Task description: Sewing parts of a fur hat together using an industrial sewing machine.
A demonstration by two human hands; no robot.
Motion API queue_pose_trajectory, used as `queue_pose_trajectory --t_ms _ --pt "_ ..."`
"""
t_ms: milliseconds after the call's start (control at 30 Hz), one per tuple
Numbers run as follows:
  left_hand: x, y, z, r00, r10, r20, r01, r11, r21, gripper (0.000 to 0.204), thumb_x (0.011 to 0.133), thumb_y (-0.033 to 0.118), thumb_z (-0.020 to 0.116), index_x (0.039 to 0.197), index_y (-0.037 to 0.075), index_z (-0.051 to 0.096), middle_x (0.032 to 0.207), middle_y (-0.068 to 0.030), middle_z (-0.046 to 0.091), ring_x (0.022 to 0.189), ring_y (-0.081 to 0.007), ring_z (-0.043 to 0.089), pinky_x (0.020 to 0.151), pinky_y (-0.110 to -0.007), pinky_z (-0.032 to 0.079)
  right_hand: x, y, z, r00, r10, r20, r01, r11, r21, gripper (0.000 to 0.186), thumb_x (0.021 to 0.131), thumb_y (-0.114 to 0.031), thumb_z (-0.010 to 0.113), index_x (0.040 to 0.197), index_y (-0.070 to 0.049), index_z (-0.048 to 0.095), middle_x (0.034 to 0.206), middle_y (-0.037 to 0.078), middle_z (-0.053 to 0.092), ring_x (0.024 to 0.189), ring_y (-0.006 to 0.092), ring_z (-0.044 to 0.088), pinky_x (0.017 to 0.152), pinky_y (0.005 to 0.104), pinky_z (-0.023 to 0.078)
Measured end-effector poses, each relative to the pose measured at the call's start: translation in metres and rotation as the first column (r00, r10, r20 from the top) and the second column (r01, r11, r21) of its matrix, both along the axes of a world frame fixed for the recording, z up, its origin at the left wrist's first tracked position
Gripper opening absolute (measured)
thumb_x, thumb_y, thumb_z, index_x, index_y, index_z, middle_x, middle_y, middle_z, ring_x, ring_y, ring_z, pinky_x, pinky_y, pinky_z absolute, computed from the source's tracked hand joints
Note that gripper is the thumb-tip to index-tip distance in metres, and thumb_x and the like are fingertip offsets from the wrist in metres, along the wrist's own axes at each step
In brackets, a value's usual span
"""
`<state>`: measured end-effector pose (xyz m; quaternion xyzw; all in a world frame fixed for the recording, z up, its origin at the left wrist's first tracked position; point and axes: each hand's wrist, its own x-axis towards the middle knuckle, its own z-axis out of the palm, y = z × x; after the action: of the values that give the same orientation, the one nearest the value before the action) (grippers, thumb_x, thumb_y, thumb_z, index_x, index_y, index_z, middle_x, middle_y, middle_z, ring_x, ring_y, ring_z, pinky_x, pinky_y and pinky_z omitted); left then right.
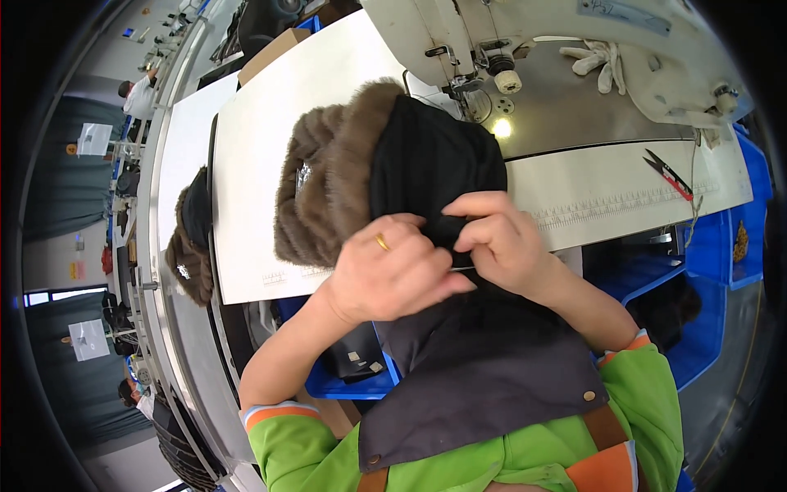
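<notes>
A brown fur hat (pixel 328 189) with a black cloth lining (pixel 434 156) lies at the front edge of the white sewing table, its lining side facing the sewing machine (pixel 484 57). My left hand (pixel 393 266), a gold ring on one finger, is curled on the near edge of the lining. Beside it, my right hand (pixel 500 242) has its fingers bent and drawn together on the same black cloth. The exact pinch points are partly hidden by the fingers. A silvery ornament (pixel 303 176) shows in the fur.
Red-handled thread snips (pixel 670 174) lie at the table's right, and a white glove (pixel 598 64) rests behind on the machine bed. Another fur hat (pixel 193 238) sits past the table's left edge. Blue bins (pixel 709 328) stand below right. Two people work far left.
</notes>
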<state>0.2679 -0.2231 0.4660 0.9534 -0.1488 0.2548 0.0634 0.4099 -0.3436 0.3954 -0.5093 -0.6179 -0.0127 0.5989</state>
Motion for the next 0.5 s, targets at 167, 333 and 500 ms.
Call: queue_pose_trajectory --t_ms 167,333,500 --pt "0.002 0.003 0.002 0.985 0.158 -0.073 -0.174 0.907 -0.384 0.052 0.074 -0.002 0.074 0.123 0.001 0.055 0.097 -0.0083 0.068 0.079 -0.0237 0.066 0.069 -0.031 0.054 0.01 -0.002 0.001 0.979 -0.164 0.122 0.137 0.969 0.204 0.028 0.062 0.005 0.07 0.081 -0.009 0.055 0.088 0.005 0.058 0.071 0.0234 0.057 0.058 0.0311 0.048" --pt "0.01 0.004 0.016 0.977 0.106 -0.188 -0.176 0.893 -0.415 0.063 0.068 -0.005 0.076 0.126 0.004 0.056 0.102 -0.0092 0.071 0.065 -0.0169 0.061 0.063 -0.028 0.051 0.01 -0.006 -0.002 0.954 -0.254 0.162 0.226 0.958 0.175 0.032 0.058 0.0 0.074 0.082 -0.012 0.057 0.088 0.002 0.058 0.077 0.0238 0.055 0.075 0.037 0.047" --pt "0.01 0.004 0.013 0.958 0.116 -0.262 -0.22 0.884 -0.413 0.055 0.067 -0.002 0.077 0.119 0.008 0.063 0.096 -0.0059 0.069 0.07 -0.0174 0.061 0.062 -0.029 0.05 0.014 -0.016 0.008 0.93 -0.295 0.219 0.292 0.955 0.047 0.038 0.055 -0.005 0.078 0.088 -0.015 0.061 0.084 -0.002 0.058 0.082 0.0216 0.055 0.089 0.0431 0.043"
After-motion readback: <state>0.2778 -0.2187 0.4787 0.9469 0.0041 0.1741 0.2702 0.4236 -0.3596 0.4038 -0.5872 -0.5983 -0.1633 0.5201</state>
